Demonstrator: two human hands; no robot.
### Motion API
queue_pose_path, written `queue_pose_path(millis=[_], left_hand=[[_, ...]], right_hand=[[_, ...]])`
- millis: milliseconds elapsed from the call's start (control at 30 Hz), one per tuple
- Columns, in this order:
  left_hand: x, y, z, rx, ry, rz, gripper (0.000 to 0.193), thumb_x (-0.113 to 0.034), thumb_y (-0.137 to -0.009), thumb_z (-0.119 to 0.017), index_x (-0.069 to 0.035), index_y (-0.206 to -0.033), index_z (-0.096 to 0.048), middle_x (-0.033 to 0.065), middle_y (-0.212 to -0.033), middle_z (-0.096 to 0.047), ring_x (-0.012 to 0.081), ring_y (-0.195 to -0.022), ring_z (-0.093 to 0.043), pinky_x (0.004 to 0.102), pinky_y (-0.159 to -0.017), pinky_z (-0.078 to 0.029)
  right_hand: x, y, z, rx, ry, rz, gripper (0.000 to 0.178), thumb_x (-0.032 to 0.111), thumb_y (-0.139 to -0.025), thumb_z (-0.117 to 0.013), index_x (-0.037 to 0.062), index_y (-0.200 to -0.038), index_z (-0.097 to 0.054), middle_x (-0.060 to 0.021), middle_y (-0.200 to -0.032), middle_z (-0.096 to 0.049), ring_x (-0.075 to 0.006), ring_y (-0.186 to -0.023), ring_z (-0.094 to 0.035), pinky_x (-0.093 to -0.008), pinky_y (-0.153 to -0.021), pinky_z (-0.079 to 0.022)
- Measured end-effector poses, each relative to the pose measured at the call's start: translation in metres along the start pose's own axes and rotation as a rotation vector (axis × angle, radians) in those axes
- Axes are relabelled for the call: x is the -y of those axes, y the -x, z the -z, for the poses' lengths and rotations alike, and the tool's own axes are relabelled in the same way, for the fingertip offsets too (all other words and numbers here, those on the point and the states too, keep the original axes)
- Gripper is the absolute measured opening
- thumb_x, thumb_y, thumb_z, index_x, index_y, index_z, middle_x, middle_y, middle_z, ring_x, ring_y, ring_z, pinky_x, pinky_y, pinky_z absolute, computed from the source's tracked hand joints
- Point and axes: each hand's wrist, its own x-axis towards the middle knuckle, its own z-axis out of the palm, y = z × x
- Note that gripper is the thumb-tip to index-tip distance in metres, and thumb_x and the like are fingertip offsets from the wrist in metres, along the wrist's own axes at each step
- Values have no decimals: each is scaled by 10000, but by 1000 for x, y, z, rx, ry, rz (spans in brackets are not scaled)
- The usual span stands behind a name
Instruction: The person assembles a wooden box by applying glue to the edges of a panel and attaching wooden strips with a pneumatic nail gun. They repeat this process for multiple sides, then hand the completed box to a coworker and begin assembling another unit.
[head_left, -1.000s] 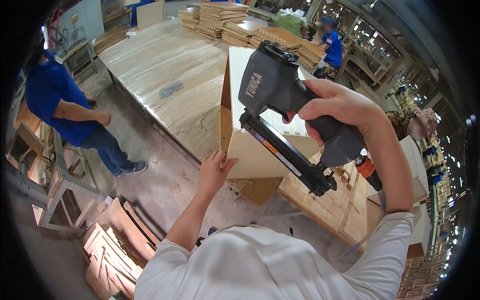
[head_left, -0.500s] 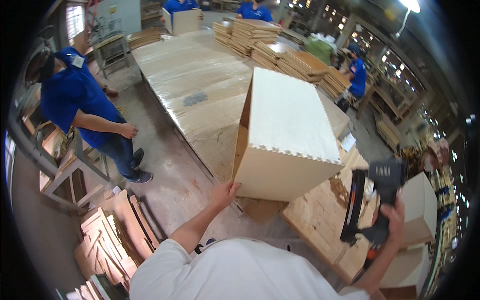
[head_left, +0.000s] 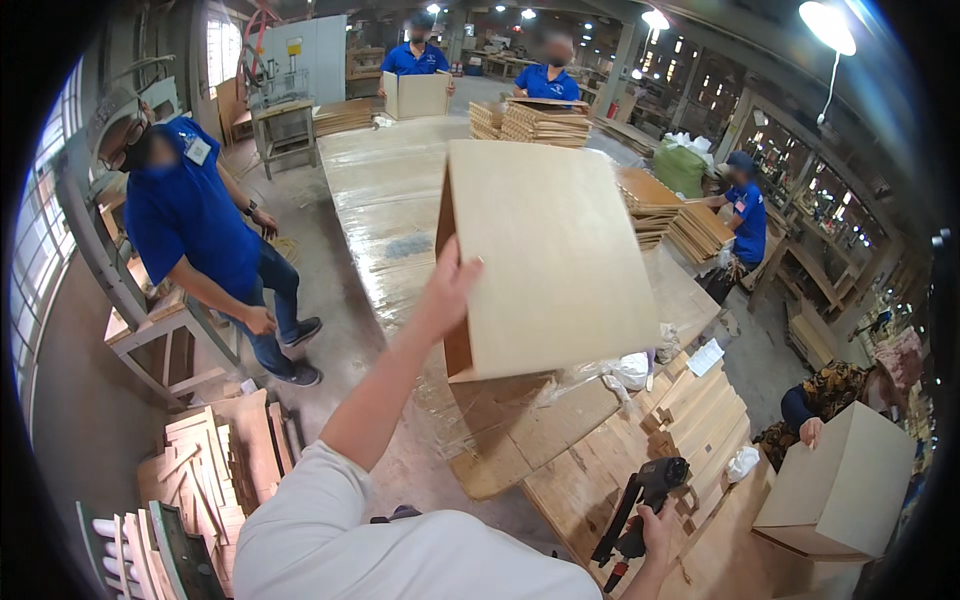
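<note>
The left hand (head_left: 448, 290) is the nearer one, touching the open-sided box of pale wood (head_left: 555, 255), which lies to its right and in front of the person; the right hand (head_left: 656, 538) is well apart, low and to the right. The left fingers pinch the box's left edge, one tip showing on the pale face, the rest partly hidden. That face looks nearly square, with no clear long axis, and leans slightly; whether the box touches the bench covered in clear plastic (head_left: 372, 205) I cannot tell. The right fingers wrap the handle of a black nail gun (head_left: 658, 480), whose slim magazine slants down and left over the bare wooden bench (head_left: 572, 492). As for labels, the box's face shows none, the gun's markings are unreadable here, a white badge (head_left: 198, 151) hangs on a co-worker's blue shirt (head_left: 190, 215), and a white paper sheet (head_left: 706, 357) lies too small to read.
</note>
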Motion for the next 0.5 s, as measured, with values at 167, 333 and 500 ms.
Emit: queue_pose_path(millis=[167, 333, 500], left_hand=[[33, -87, 33, 10, 169, 440, 280, -260, -929, -498, -21, -1072, -471, 52, -923, -573, 153, -795, -596, 306, -697, -511], [102, -74, 32, 128, 455, 395, 581, -400, -940, -473, -37, -1366, -320, 110, -1301, -450, 225, -1158, -466, 381, -955, -401], [176, 77, 28, 601, 252, 267, 934, -430, -767, -728, -73, -1453, -204, 77, -1459, -294, 212, -1352, -260, 379, -1096, -228]], right_hand=[[-15, -15, -14, -56, 78, -110, 315, 18, -745, -547, 0, -1032, -421, -101, -723, -532, -205, -464, -574, -324, -412, -488], [-14, -14, -20, -117, 33, -198, 306, 26, -763, -563, 7, -1042, -437, -115, -718, -557, -205, -454, -567, -318, -406, -473], [-17, -18, -18, -57, 99, -147, 324, 57, -780, -589, 15, -1058, -428, -102, -694, -542, -209, -450, -575, -330, -404, -491]])
